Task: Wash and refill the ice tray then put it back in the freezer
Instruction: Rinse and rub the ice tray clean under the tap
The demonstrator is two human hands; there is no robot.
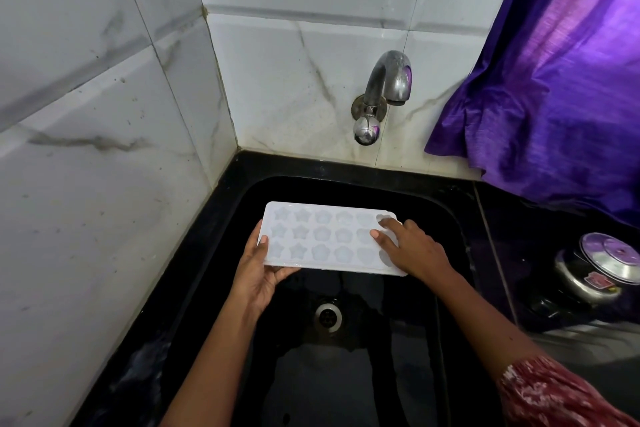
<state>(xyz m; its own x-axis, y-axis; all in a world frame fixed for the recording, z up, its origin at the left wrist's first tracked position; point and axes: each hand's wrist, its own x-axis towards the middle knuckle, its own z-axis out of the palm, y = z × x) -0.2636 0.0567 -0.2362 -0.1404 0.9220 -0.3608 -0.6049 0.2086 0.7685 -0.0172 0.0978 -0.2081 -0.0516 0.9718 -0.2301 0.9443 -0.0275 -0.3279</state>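
A white ice tray (325, 239) with star and flower shaped cells is held level above the black sink (446, 218). My left hand (258, 270) grips its left end, thumb on top and fingers underneath. My right hand (412, 250) lies on the tray's right end, fingers spread over the cells there. The metal tap (388, 87) juts from the tiled back wall above the sink, and no water runs from it. The sink's drain (327, 317) sits below the tray.
Marble-look tiled walls meet in a corner at the sink's back left. A purple curtain (554, 80) hangs at the right over the black counter. A steel pot with a lid (595, 267) rests on that counter, right of the sink.
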